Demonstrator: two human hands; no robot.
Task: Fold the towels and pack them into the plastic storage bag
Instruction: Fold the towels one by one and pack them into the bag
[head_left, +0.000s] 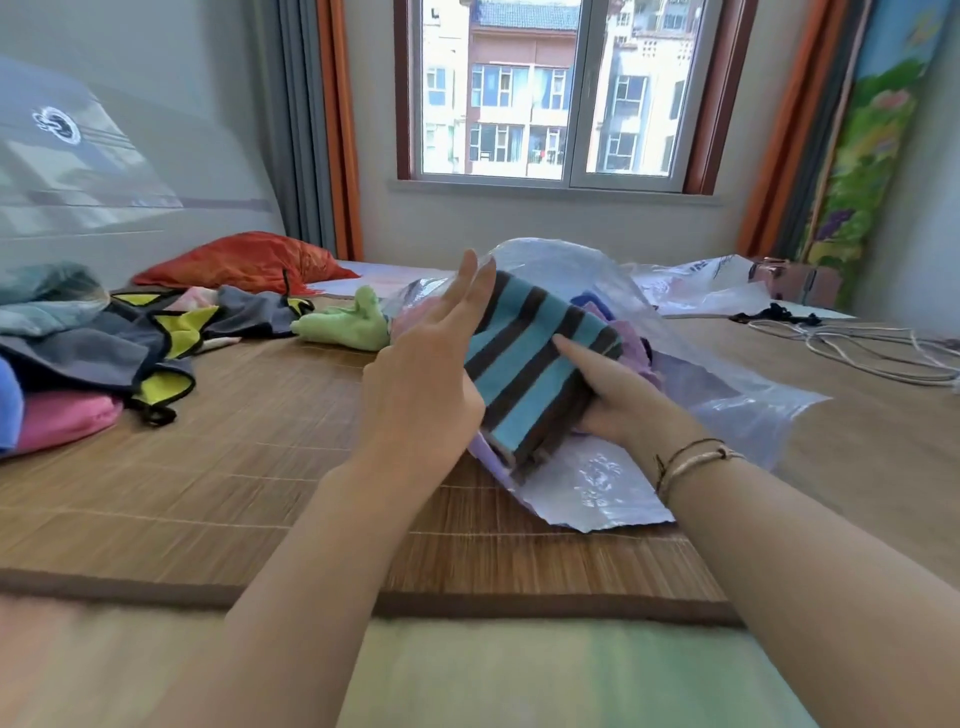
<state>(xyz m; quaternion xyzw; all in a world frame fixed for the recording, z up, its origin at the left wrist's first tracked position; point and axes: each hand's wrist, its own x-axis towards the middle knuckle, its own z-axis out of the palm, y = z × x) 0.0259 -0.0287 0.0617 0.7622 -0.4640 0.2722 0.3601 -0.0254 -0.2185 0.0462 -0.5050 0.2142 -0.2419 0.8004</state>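
A folded towel with blue and brown stripes (530, 364) sits half inside the mouth of the clear plastic storage bag (691, 364) on the bed. My right hand (608, 395) grips the towel's right side from below. My left hand (426, 374) is flat with fingers straight against the towel's left side and the bag's upper lip. Purple and pink cloth shows inside the bag behind the towel. A crumpled green towel (353, 325) lies just left of the bag.
A pile of grey, yellow, pink and blue cloths (104, 364) lies at the left on the bamboo mat (260, 467). An orange cloth (244, 262) sits further back. A white cord (857, 353) and another plastic bag (701, 291) lie to the right.
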